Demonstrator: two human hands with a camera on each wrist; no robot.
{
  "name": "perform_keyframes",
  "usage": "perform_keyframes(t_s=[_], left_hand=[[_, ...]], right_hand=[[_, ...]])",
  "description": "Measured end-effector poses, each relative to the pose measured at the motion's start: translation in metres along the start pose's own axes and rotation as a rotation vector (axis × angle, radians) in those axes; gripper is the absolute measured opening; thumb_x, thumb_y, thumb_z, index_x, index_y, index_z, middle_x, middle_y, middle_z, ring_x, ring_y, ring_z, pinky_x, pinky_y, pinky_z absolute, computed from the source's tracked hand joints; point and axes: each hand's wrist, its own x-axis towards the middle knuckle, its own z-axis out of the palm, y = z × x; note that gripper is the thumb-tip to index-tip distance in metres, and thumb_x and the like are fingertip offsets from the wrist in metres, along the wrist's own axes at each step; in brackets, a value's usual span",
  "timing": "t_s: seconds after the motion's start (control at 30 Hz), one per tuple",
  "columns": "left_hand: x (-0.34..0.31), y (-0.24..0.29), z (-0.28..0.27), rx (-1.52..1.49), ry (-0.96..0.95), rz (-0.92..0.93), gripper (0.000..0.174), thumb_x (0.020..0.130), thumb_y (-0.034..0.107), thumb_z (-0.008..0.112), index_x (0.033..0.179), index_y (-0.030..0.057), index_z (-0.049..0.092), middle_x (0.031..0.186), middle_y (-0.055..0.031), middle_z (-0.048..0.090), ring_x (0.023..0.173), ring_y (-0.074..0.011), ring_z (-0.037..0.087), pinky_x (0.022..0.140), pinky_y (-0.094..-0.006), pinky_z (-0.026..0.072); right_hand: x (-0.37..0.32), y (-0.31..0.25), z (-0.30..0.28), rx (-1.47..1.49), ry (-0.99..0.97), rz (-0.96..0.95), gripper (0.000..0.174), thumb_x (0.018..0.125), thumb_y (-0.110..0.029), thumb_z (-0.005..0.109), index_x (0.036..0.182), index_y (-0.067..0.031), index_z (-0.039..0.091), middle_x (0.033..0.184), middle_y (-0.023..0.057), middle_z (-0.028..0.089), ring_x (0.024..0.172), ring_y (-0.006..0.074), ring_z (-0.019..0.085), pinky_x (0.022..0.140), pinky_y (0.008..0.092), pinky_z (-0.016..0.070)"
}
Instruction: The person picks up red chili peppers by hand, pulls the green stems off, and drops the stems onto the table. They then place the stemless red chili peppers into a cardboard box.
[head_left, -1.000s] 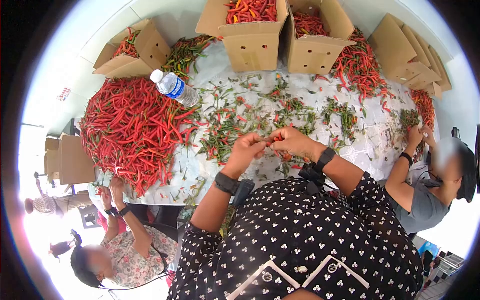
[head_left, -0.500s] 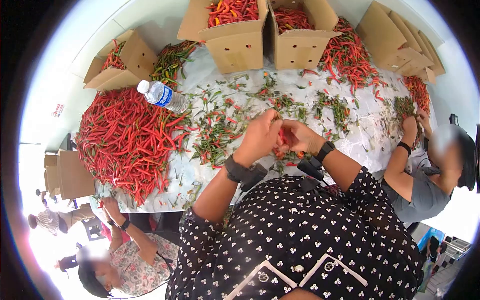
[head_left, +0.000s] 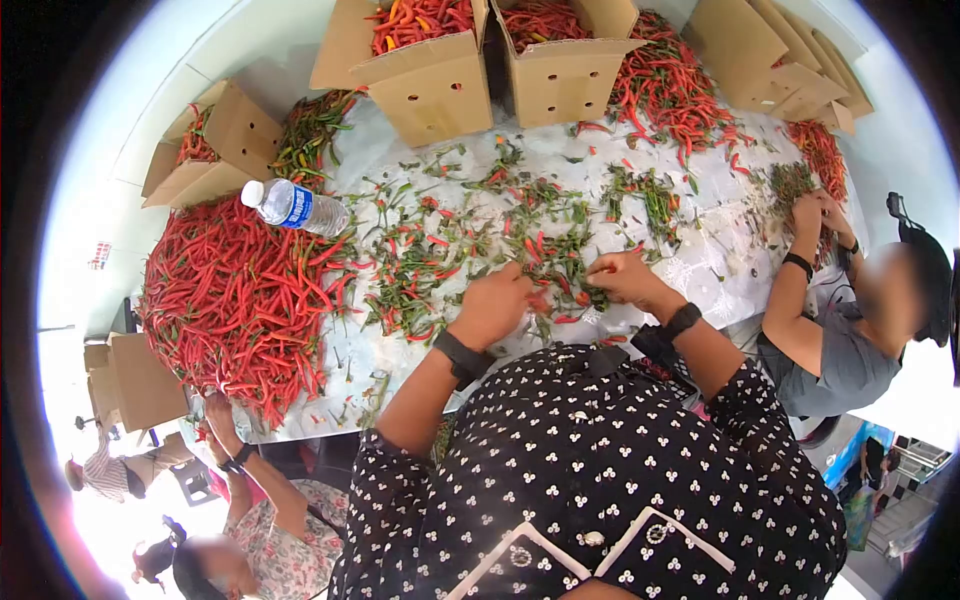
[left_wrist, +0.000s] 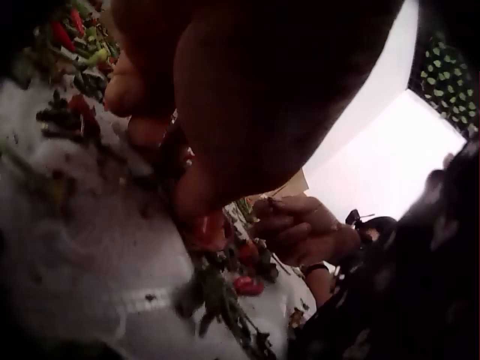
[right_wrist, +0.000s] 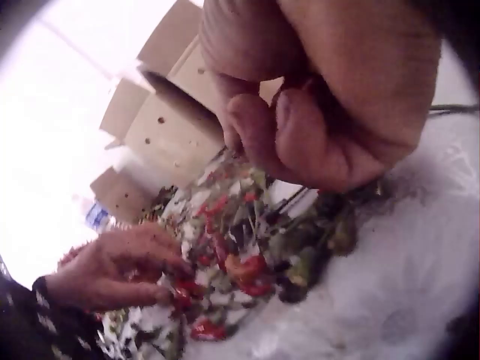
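My left hand (head_left: 497,305) is low over the scattered chili stems (head_left: 545,250), palm down, with red chili pepper (right_wrist: 136,274) showing between its thumb and fingers. A red chili piece (left_wrist: 210,229) is right at its thumb tip in the left wrist view. To the right, apart from it, my right hand (head_left: 635,280) has its fingers (right_wrist: 255,124) curled in above the stems, thumb and forefinger brought close. Whether a stem or chili is between those fingertips I cannot tell. Beneath them lie green stems and an orange-red chili piece (right_wrist: 246,270).
A large red chili heap (head_left: 240,310) is at left, with a water bottle (head_left: 297,208) against it. Cardboard boxes (head_left: 425,100) of chilies stand along the back. People work at both sides, one with hands (head_left: 815,215) over a pile, another with hands (head_left: 222,425) near the heap.
My hands met over the stems around a red chili, then came apart, the left staying left and the right moving right. The head view has shifted, so table things appear farther left.
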Motion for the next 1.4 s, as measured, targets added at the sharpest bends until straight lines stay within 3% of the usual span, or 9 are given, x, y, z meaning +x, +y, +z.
perform_keyframes(t_s=[0.03, 0.3, 0.43, 0.47, 0.6, 0.73, 0.87, 1.17, 1.4], left_hand=[[-0.003, -0.001, -0.004, 0.007, 0.016, -0.042, 0.01, 0.073, 0.015, 0.056, 0.081, 0.0078, 0.057, 0.083, -0.0095, 0.05, 0.071, -0.0282, 0.057, 0.06, -0.0391, 0.0471], [-0.046, -0.029, -0.029, -0.136, 0.354, -0.282, 0.012, 0.073, 0.009, 0.061, 0.082, 0.0041, 0.056, 0.086, -0.0134, 0.053, 0.066, -0.0298, 0.056, 0.056, -0.037, 0.0448], [-0.048, -0.022, -0.039, -0.493, 0.294, -0.633, 0.013, 0.076, 0.008, 0.061, 0.084, 0.0, 0.056, 0.072, -0.0098, 0.056, 0.06, -0.0149, 0.053, 0.055, -0.0277, 0.0428], [-0.049, -0.027, -0.031, -0.563, 0.35, -0.6, 0.014, 0.079, 0.009, 0.059, 0.089, -0.0011, 0.057, 0.07, -0.005, 0.056, 0.06, -0.0079, 0.05, 0.057, -0.0253, 0.0421], [-0.043, -0.031, -0.025, -0.654, 0.328, -0.562, 0.014, 0.079, 0.009, 0.057, 0.091, 0.001, 0.058, 0.074, -0.0088, 0.058, 0.06, -0.0132, 0.054, 0.057, -0.0278, 0.0437], [-0.024, -0.028, -0.025, -0.324, 0.409, -0.328, 0.014, 0.081, 0.011, 0.057, 0.085, -0.0013, 0.059, 0.074, -0.002, 0.056, 0.064, -0.0068, 0.05, 0.058, -0.0219, 0.0405], [0.0, -0.01, -0.031, -0.72, 0.289, -0.462, 0.016, 0.081, 0.014, 0.059, 0.084, -0.0008, 0.061, 0.074, -0.0003, 0.058, 0.064, -0.0054, 0.049, 0.057, -0.0216, 0.0403], [-0.005, -0.001, -0.03, -0.699, 0.228, -0.461, 0.015, 0.078, 0.013, 0.062, 0.076, -0.0012, 0.057, 0.062, 0.0014, 0.052, 0.057, -0.0032, 0.043, 0.05, -0.022, 0.0373], [-0.02, -0.015, -0.033, -0.068, 0.448, -0.304, 0.01, 0.073, 0.006, 0.06, 0.08, 0.0009, 0.056, 0.074, -0.0146, 0.057, 0.068, -0.0312, 0.057, 0.059, -0.0368, 0.0447]], right_hand=[[-0.001, -0.004, 0.005, -0.271, 0.036, -0.12, 0.023, 0.075, -0.022, 0.063, 0.086, -0.0022, 0.064, 0.068, 0.0048, 0.059, 0.055, 0.0115, 0.051, 0.05, 0.0259, 0.0413], [0.045, -0.027, 0.036, -0.527, 0.23, -0.441, 0.023, 0.069, -0.024, 0.064, 0.08, -0.0047, 0.066, 0.074, 0.016, 0.063, 0.066, 0.0291, 0.06, 0.06, 0.0363, 0.0464], [0.058, -0.048, 0.059, -0.759, 0.27, -0.495, 0.018, 0.068, -0.022, 0.062, 0.075, -0.0059, 0.064, 0.071, 0.0153, 0.061, 0.067, 0.0327, 0.059, 0.061, 0.0406, 0.0466], [0.058, -0.053, 0.062, -0.87, 0.28, -0.472, 0.016, 0.068, -0.02, 0.061, 0.073, -0.0053, 0.063, 0.07, 0.0158, 0.061, 0.068, 0.0339, 0.059, 0.062, 0.0422, 0.0465], [0.059, -0.056, 0.063, -1.025, 0.327, -0.461, 0.015, 0.068, -0.019, 0.061, 0.072, -0.0047, 0.063, 0.07, 0.0164, 0.061, 0.068, 0.0349, 0.058, 0.062, 0.0427, 0.0465], [0.057, -0.052, 0.056, -0.711, 0.127, -0.49, 0.02, 0.069, -0.021, 0.063, 0.08, -0.0042, 0.066, 0.067, 0.0141, 0.061, 0.06, 0.0274, 0.058, 0.056, 0.0374, 0.0454], [0.045, -0.054, 0.063, -0.359, -0.12, -0.367, 0.023, 0.07, -0.021, 0.065, 0.083, -0.001, 0.066, 0.062, 0.0066, 0.06, 0.054, 0.0111, 0.052, 0.052, 0.0276, 0.0416], [0.023, -0.072, 0.071, -0.233, -0.266, -0.21, 0.017, 0.076, -0.014, 0.061, 0.077, 0.0028, 0.062, 0.068, 0.0038, 0.06, 0.06, 0.0083, 0.055, 0.055, 0.0246, 0.0453], [0.021, -0.087, 0.081, -0.115, -0.362, -0.048, 0.021, 0.08, -0.019, 0.061, 0.085, 0.0013, 0.062, 0.069, 0.0002, 0.056, 0.056, 0.0062, 0.048, 0.051, 0.0216, 0.0422]])
